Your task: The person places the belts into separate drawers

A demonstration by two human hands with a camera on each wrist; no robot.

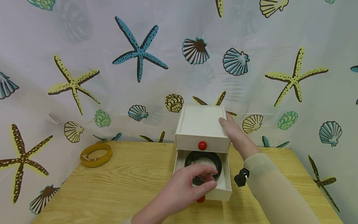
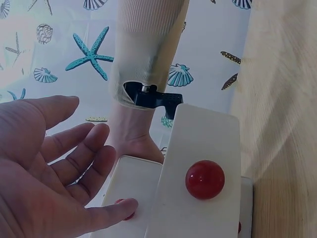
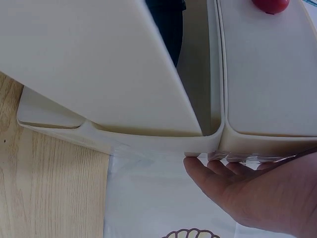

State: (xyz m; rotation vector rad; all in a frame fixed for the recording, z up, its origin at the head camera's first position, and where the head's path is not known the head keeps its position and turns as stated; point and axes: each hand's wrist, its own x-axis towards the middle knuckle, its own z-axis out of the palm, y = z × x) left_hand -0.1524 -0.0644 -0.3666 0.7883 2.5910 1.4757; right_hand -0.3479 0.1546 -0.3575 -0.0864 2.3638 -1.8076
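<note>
A white drawer unit [image 1: 201, 119] stands on the table with one drawer [image 1: 224, 183] pulled out below the top one. Inside it lies a coiled black belt [image 1: 217, 163]. My left hand [image 1: 187, 183] hangs over the drawer's front, fingers loosely bent, holding nothing; it covers part of the belt. That drawer's red knob [image 2: 205, 179] shows plainly in the left wrist view. My right hand [image 1: 233, 132] rests against the unit's right side, thumb on the top edge. In the right wrist view its fingers [image 3: 213, 178] lie along the side wall.
A coiled mustard-yellow belt [image 1: 96, 155] lies at the table's left rear. The top drawer, with its own red knob [image 1: 202, 145], is closed. Behind the wooden table [image 1: 134, 177] hangs a curtain [image 1: 162, 77] printed with starfish and shells.
</note>
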